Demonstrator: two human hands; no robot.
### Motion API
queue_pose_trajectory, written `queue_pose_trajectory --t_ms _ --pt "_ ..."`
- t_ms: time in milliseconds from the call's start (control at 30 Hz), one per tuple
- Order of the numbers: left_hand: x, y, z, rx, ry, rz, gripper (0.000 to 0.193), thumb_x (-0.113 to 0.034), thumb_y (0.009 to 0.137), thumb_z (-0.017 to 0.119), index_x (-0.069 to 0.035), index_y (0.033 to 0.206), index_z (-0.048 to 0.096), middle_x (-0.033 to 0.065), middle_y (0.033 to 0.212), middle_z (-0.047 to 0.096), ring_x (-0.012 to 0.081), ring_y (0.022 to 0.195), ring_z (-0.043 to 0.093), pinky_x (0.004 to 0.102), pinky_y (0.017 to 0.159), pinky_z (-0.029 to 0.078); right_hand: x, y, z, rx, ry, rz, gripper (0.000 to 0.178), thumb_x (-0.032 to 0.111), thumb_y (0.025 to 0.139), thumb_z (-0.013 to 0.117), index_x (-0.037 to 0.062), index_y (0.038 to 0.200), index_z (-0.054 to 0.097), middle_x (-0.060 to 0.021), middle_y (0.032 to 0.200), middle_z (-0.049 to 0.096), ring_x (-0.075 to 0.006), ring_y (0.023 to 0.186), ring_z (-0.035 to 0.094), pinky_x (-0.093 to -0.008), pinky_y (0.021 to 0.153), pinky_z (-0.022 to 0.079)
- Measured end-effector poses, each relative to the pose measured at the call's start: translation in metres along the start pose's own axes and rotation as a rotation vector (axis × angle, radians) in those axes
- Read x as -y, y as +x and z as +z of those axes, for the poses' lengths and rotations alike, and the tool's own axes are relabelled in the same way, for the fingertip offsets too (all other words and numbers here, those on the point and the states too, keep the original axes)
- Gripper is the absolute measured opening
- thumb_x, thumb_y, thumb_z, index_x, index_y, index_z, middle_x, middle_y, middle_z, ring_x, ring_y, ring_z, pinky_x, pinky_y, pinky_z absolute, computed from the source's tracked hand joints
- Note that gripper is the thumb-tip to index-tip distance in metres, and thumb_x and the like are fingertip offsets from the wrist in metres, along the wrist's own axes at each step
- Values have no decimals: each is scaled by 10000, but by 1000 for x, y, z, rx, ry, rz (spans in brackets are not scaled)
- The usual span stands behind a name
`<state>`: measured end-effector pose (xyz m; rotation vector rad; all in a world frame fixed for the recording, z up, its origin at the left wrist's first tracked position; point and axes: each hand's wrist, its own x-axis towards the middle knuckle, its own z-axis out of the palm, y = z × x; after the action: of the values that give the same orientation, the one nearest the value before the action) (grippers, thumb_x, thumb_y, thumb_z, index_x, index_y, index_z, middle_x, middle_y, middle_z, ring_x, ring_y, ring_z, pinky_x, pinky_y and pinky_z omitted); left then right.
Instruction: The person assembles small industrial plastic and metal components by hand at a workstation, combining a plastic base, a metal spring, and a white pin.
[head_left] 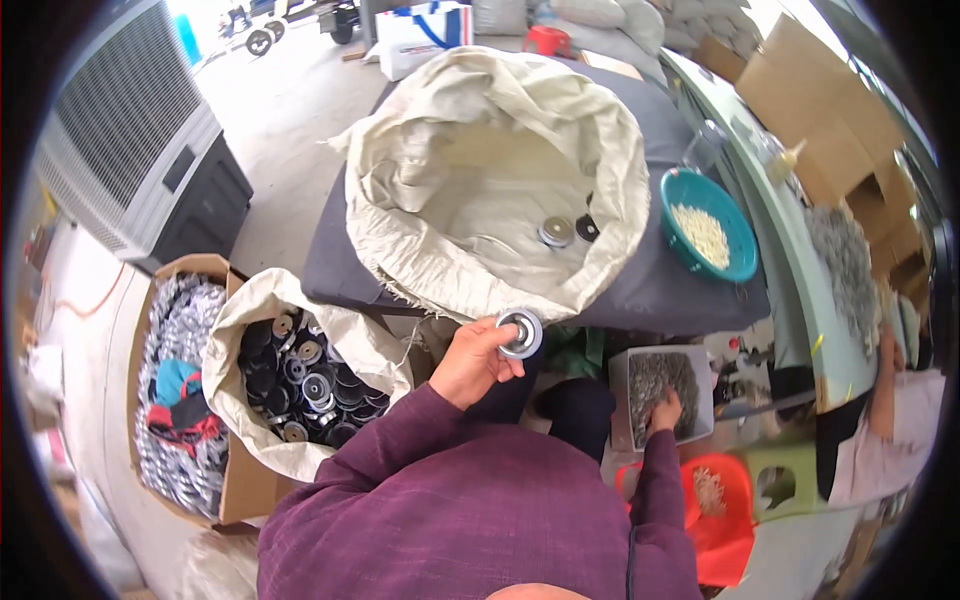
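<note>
Pale floor (275,130), dark-covered table (655,300), left grip (472,360) pinching metal wheel (527,340), right grip (665,410) in bin (621,400), hold unclear

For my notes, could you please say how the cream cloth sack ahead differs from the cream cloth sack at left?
The cream cloth sack ahead opens wider than the cream cloth sack at left. The sack ahead shows few round silver-black parts; the left sack, many. Both stand open.
</note>
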<state>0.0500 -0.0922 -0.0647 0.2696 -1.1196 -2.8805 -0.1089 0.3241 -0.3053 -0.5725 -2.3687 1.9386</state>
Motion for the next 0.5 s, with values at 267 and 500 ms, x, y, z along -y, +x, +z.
queue_pose_trajectory --t_ms 267,500 --pt "-3 0 -1 129 -40 -63 188 -148 887 562 11 989 563 100 813 638 168 575 628 216 438 447 -100 67 -73 -311 -902 -39 304 -1 766 477 -16 1036 615 -144 928 644 -265 752 620 -347 648 491" --pt "13 4 9 222 -106 -179 207 -195 898 562 -34 1028 573 64 872 641 166 669 636 241 533 469 172 -128 87 393 263 -81 51 77 857 523 56 810 526 5 564 456 -76 409 401 -223 393 326"
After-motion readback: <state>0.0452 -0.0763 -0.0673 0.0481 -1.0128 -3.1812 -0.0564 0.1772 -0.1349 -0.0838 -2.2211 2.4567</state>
